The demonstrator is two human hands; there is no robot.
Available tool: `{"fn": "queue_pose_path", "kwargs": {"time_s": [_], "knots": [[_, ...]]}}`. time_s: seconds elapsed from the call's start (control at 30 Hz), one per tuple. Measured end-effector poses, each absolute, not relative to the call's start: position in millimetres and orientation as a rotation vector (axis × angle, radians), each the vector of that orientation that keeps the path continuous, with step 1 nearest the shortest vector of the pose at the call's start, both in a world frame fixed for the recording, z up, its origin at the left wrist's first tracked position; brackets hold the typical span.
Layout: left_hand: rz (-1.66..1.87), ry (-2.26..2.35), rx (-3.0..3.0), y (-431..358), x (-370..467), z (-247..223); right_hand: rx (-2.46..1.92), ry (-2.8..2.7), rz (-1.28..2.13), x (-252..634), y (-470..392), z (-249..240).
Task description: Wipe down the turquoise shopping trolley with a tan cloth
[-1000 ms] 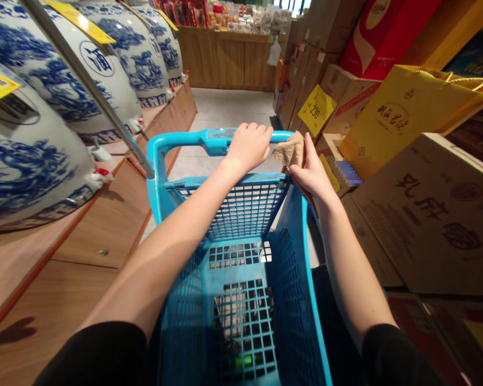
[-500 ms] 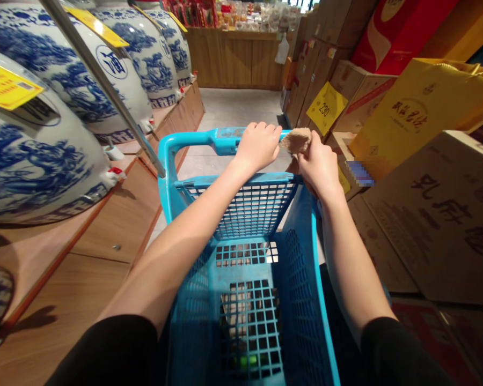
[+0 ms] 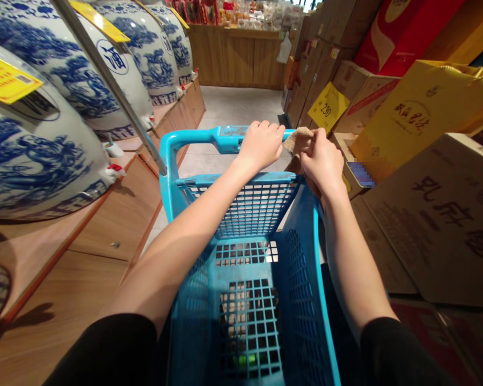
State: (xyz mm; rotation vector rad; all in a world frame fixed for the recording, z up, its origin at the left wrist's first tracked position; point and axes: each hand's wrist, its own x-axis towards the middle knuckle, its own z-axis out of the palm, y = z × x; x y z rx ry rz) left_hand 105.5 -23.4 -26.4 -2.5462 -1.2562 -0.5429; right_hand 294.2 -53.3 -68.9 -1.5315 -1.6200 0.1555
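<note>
A blue plastic shopping cart (image 3: 322, 300) with a grid-patterned basket stands right in front of me. My left hand (image 3: 262, 143) is wrapped over the cart's handle bar (image 3: 193, 136), near its middle. At the handle's right corner, my right hand (image 3: 322, 161) pinches a tan, rough-textured cloth (image 3: 299, 140), which lies against the bar. Its fingertips are partly hidden behind the cloth and the hand. Below both hands, the hinged grid flap (image 3: 245, 206) of the cart slants down. Through the floor grid a small green patch shows, too blurred to name.
Large blue-and-white porcelain jars (image 3: 36, 145) line a wooden cabinet (image 3: 116, 214) on the left. A metal pole (image 3: 108, 80) rises beside the handle. Stacked cartons (image 3: 446, 214) and a yellow gift bag (image 3: 422, 112) stand close on the right. Ahead, a wooden counter (image 3: 237, 56) crosses the aisle.
My right hand and the cloth have shifted slightly to the right along the handle corner. My left hand keeps its grip, and the view has moved only a little.
</note>
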Motion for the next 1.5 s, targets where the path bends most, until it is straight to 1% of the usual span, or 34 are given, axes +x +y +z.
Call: {"fn": "queue_pose_path", "kwargs": {"time_s": [0.1, 0.37, 0.63, 0.7, 0.83, 0.93, 1.03, 1.13, 1.23, 1.3, 1.5], "knots": [[-0.555, -1.230, -2.535, -23, 105, -27, -1.536, -1.662, 0.165, 298, -51, -67], [-0.495, -1.241, -2.561, -30, 105, -21, -1.519, -1.935, 0.343, 321, -73, -70], [-0.560, -1.165, -2.533, -17, 103, -29, -1.912, -1.833, 0.163, 296, -40, -36], [-0.564, -1.155, -2.531, -17, 103, -29, -1.885, -1.824, 0.159, 294, -45, -40], [-0.577, -1.150, -2.532, -22, 104, -28, -1.719, -1.847, 0.161, 299, -80, -66], [-0.548, -1.159, -2.546, -26, 106, -25, -1.710, -1.847, 0.155, 304, -100, -80], [-0.532, -1.168, -2.560, -27, 108, -24, -1.788, -1.822, 0.148, 305, -90, -74], [-0.507, -1.184, -2.567, -26, 108, -23, -1.860, -1.830, 0.157, 303, -58, -59], [-0.481, -1.219, -2.564, -24, 105, -21, -1.852, -1.835, 0.112, 299, -34, -51], [-0.478, -1.228, -2.557, -24, 104, -21, -1.841, -1.818, 0.085, 297, -33, -53], [-0.502, -1.207, -2.546, -25, 104, -22, -1.846, -1.803, 0.039, 288, -96, -84]]}}
